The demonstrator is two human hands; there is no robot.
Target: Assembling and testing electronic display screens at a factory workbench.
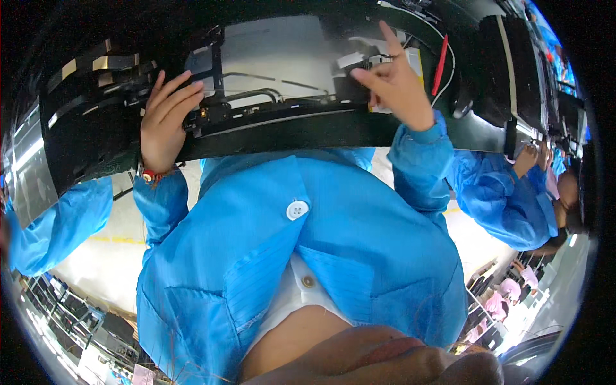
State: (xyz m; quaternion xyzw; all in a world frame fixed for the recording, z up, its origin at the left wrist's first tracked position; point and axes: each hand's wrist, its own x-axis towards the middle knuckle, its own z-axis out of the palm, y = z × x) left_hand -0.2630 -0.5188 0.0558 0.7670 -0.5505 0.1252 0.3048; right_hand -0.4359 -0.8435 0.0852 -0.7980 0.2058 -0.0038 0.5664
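Note:
A long black frame with a shiny grey metal plate and black cables lies across the dark green bench in front of me. My left hand lies with its fingers stretched out and slightly apart over the left end of the frame. Over the right end is my right hand, its index finger pointing away from me and its thumb apart. The thumb tip is near a black part with a white strip. I see nothing held in either hand, though the curled fingers of the right are partly hidden.
A red pen-like tool and a white cable lie right of my right hand. Black parts with tan strips lie at the far left. A large black panel stands at the right, where a co-worker's blue sleeve shows.

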